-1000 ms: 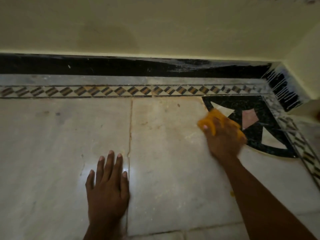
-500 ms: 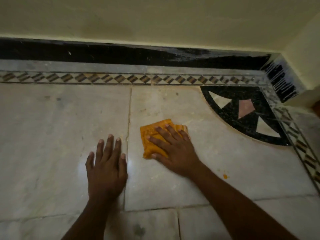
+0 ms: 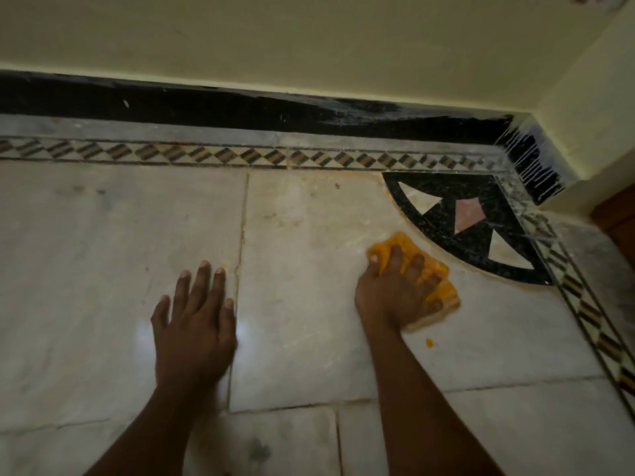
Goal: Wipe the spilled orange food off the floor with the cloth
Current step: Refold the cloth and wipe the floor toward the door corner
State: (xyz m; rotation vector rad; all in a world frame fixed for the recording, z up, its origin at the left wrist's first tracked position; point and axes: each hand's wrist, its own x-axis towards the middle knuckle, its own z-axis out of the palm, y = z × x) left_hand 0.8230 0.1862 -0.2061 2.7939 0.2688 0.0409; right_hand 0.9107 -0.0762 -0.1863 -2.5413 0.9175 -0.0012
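Observation:
An orange-yellow cloth (image 3: pixel 443 290) lies bunched on the pale marble floor (image 3: pixel 302 242), just left of the black corner inlay. My right hand (image 3: pixel 395 290) presses down on it, fingers curled over its folds. A small orange bit of spilled food (image 3: pixel 429 343) sits on the floor just below the cloth, beside my right forearm. Faint orange-brown smears show on the marble near the patterned border. My left hand (image 3: pixel 194 317) rests flat on the floor to the left, fingers straight and spread.
A black quarter-circle inlay (image 3: pixel 481 235) with pale triangles fills the right corner. A diamond-patterned border strip (image 3: pixel 240 156) and black skirting (image 3: pixel 206 104) run along the yellow wall. A second wall (image 3: pixel 591 115) closes the corner on the right.
My right hand has swept the cloth from the middle of the floor, near my left hand, back to the right toward the black inlay. My left hand has stayed planted.

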